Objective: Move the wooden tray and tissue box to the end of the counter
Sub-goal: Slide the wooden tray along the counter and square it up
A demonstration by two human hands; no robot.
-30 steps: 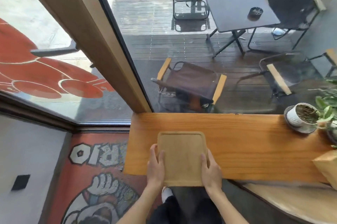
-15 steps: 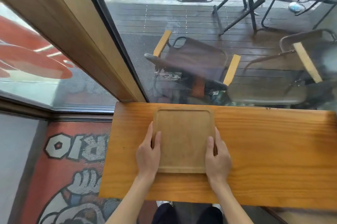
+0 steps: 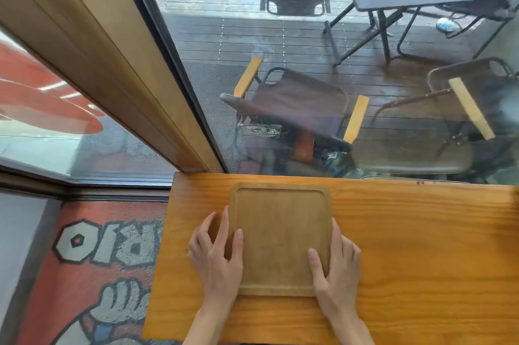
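The square wooden tray point(image 3: 280, 232) lies flat on the wooden counter point(image 3: 407, 246), close to the counter's left end and near the window side. My left hand point(image 3: 217, 256) rests against the tray's left rim, thumb over the edge. My right hand point(image 3: 335, 266) holds the right rim the same way, thumb inside the tray. The tray holds nothing. No tissue box is in view.
The counter's left end point(image 3: 161, 246) drops off to a floor with a red and grey mural point(image 3: 92, 260). A glass window point(image 3: 309, 91) runs along the far edge, with a wooden frame post point(image 3: 112, 69) at the left. Outdoor chairs and a table stand beyond the glass.
Both hands slid the tray away from the front edge toward the window. My view has tipped down and closer, so the plant pot and the box at the right are out of view.
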